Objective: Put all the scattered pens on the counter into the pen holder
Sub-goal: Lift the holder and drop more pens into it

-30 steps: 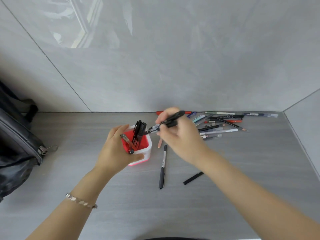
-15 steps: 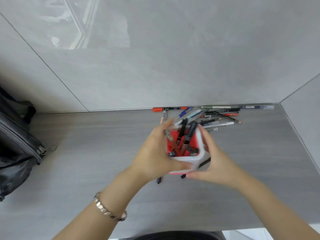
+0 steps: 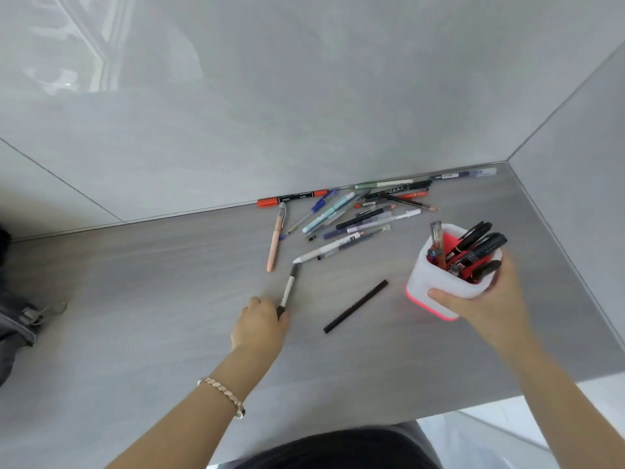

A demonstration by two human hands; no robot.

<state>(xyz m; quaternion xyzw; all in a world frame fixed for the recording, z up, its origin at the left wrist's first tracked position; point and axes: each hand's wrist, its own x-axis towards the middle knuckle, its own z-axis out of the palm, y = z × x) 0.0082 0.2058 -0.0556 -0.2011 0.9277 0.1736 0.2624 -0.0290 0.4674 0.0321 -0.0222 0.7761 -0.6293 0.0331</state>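
Note:
The pen holder (image 3: 436, 282) is a white cup with a red inside and red base, standing at the right of the grey counter (image 3: 169, 299) with several dark pens in it. My right hand (image 3: 483, 299) grips its near side. My left hand (image 3: 260, 323) pinches the near end of a grey and black pen (image 3: 289, 289) that lies on the counter. A thin black pen (image 3: 355, 306) lies between the two hands. A peach pen (image 3: 275, 240) and a white pen (image 3: 328, 250) lie farther back. Several more pens (image 3: 365, 208) are heaped against the wall.
A dark bag (image 3: 17, 319) with a metal zip pull sits at the counter's left edge. Grey tiled walls close the back and the right side, meeting in a corner at the far right. The counter's front edge runs just below my forearms.
The pen holder has moved from the middle of the counter to the right, now in my right hand alone. My left hand let go of it and took the grey and black pen's end.

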